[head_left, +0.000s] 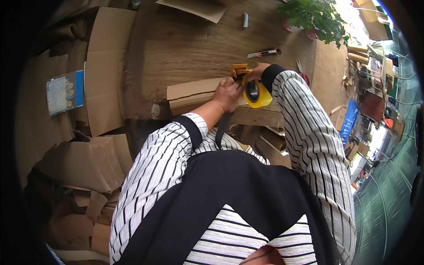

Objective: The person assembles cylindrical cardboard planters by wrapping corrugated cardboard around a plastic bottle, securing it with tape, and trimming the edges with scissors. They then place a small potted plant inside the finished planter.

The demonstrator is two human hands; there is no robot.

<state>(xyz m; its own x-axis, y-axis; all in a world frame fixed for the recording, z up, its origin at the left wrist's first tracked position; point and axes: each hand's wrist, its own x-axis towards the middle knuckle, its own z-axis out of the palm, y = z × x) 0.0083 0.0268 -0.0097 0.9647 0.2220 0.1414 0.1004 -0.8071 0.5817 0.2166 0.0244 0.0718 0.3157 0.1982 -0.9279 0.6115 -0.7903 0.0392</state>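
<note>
A narrow stack of folded cardboard (194, 91) lies along the near edge of the wooden table. My left hand (227, 95) is closed over its right end, fingers curled; their tips are partly hidden. Just right of it, my right hand (257, 73) grips a yellow tape dispenser (240, 68), close against the left fingers. A large roll of yellowish tape (263, 99) with a dark core sits on the dispenser below the right hand. Whether tape runs from the roll to the cardboard is hard to make out.
Beyond my hands lie a red-and-black box cutter (264, 53) and a small pale-blue strip (245, 20). Red-handled scissors (303, 75) are to the right. A potted plant (311, 20) stands far right. Cardboard sheets (108, 66) and a cardboard stack (95, 161) crowd the left.
</note>
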